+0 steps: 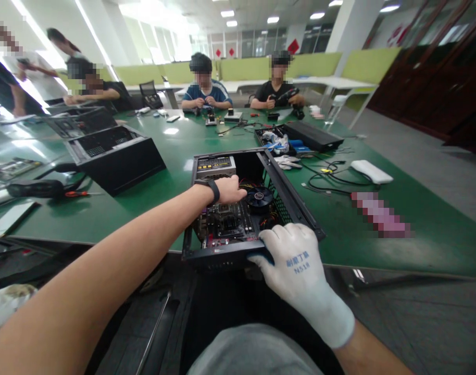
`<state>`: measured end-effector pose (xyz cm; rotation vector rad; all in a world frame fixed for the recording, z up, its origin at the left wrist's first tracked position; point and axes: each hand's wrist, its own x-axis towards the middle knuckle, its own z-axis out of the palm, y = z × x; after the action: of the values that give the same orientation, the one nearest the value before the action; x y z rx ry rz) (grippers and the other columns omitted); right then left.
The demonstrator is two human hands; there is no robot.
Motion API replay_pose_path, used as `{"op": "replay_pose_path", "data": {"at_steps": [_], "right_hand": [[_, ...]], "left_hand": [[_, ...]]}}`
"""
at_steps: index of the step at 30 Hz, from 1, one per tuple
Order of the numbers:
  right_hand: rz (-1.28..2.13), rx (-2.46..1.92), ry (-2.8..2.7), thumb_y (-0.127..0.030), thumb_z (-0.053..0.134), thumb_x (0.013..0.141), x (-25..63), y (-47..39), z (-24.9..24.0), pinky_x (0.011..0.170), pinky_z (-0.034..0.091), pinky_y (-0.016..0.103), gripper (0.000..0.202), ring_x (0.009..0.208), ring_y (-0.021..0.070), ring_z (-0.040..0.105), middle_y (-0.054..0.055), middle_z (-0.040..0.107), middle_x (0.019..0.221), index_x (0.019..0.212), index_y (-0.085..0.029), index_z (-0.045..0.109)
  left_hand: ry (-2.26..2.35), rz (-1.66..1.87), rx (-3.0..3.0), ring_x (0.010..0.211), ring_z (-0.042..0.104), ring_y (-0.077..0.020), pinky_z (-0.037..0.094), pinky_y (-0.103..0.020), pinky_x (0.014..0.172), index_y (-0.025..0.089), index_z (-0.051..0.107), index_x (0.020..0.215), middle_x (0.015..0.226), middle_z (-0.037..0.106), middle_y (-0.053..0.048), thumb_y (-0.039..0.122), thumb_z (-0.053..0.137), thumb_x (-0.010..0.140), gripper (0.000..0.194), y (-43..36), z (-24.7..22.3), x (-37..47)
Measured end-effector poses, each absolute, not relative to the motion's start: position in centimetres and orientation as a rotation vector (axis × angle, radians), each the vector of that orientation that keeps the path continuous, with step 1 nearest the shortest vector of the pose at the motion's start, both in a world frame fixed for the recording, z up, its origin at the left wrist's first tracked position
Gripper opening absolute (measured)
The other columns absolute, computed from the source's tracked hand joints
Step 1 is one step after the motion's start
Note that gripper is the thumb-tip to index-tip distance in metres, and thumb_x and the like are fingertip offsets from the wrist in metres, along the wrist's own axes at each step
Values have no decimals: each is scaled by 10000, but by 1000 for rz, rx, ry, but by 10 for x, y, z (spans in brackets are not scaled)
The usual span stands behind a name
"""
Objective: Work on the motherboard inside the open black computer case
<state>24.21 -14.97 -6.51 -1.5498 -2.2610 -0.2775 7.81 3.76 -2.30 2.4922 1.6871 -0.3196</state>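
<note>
An open black computer case [300, 208] lies on the green table in front of me, its near edge at the table's front. Inside are a power supply [215, 164] at the back left, a black fan [259, 197] and a circuit board [226, 224]. My bare left hand [230, 189] reaches over the inside of the case, left of the fan; its fingers are curled together, and what they hold, if anything, is hidden. My right hand [290, 255], in a white glove, grips the case's near right edge, thumb on the front side and fingers over the rim.
Another black case [121, 161] stands at the left, near a red screwdriver [77, 194]. Behind right is an open case [312, 136] with gloves and blue items. Cables and a white device [371, 172] lie right. Several people are around the table's far and left sides.
</note>
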Motion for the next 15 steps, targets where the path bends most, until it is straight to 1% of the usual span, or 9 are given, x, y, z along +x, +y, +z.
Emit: {"op": "replay_pose_path", "data": {"at_steps": [2, 3, 5, 7, 10, 13, 15], "right_hand": [[-294, -1565, -2273, -536, 654, 837, 242, -133, -63, 801, 233, 371, 333, 871, 232, 457, 42, 572, 874, 940, -224, 601], [-315, -1571, -2279, -545, 649, 838, 242, -123, -62, 798, 231, 368, 345, 876, 232, 459, 47, 574, 879, 938, -218, 599], [-365, -1571, -2295, -567, 628, 848, 241, -97, -60, 794, 226, 364, 377, 893, 233, 466, 61, 581, 899, 947, -205, 597], [-399, -1576, -2301, -589, 600, 860, 239, -67, -59, 787, 222, 360, 412, 908, 232, 476, 76, 587, 922, 981, -196, 598], [-424, -1594, -2299, -593, 574, 873, 235, -16, -58, 804, 242, 360, 443, 938, 235, 492, 96, 592, 979, 1044, -184, 598], [-445, -1636, -2303, -601, 540, 890, 229, 37, -56, 850, 296, 367, 486, 987, 240, 507, 120, 587, 1038, 1081, -157, 594], [-452, -1677, -2311, -615, 530, 891, 225, 71, -54, 903, 343, 381, 526, 1020, 232, 511, 113, 579, 1083, 1129, -149, 584]], "left_hand": [[1692, -133, 2529, 984, 682, -241, 487, -284, 810, 109, 612, 1191, 1129, 718, -150, 582, 364, 935, 592, 36, -8, 73], [1688, -51, 2553, 959, 682, -240, 482, -289, 808, 118, 652, 1100, 1058, 732, -139, 574, 318, 954, 583, 35, -1, 70], [1696, 102, 2606, 931, 678, -230, 471, -289, 819, 138, 685, 971, 976, 738, -120, 512, 258, 988, 568, 32, 12, 63], [1739, 275, 2627, 909, 670, -220, 464, -289, 814, 152, 685, 920, 944, 734, -108, 449, 246, 1002, 536, 26, 20, 57], [1801, 484, 2594, 849, 656, -209, 450, -287, 764, 171, 665, 891, 895, 723, -95, 413, 270, 1004, 477, 17, 25, 48], [1806, 572, 2558, 768, 635, -200, 420, -289, 695, 185, 635, 829, 816, 700, -81, 399, 300, 998, 431, 10, 22, 43], [1790, 606, 2531, 717, 616, -195, 392, -293, 655, 195, 607, 779, 762, 679, -69, 392, 318, 994, 411, 8, 17, 41]]}}
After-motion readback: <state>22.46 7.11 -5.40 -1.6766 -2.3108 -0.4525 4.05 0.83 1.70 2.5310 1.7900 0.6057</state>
